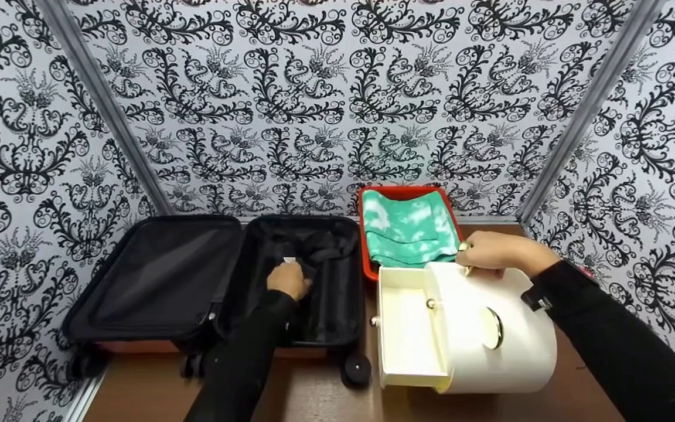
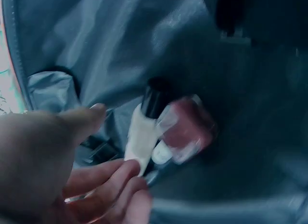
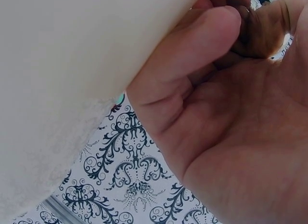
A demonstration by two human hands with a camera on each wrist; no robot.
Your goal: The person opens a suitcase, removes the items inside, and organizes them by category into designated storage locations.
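Note:
My left hand [image 1: 289, 280] is down inside the right half of an open black suitcase [image 1: 337, 305]. In the left wrist view, the fingertips touch the lower end of a small white bottle with a black cap [image 2: 143, 137], while the thumb stands apart from it. Against the bottle lies a pinkish-red item in clear casing [image 2: 186, 130], its kind blurred. My right hand [image 1: 490, 252] grips the gold handle [image 1: 464, 249] on top of a white rounded drawer box [image 1: 490, 328]. One drawer [image 1: 411, 328] of this box is pulled out toward the left.
Behind the box, a red tray [image 1: 368, 258] holds a folded green-and-white cloth [image 1: 411, 225]. The suitcase's other half [image 1: 167, 281] lies flat at the left. A suitcase wheel [image 1: 355, 370] sticks out near the front. Patterned walls [image 1: 290, 117] enclose the wooden table [image 1: 320, 392].

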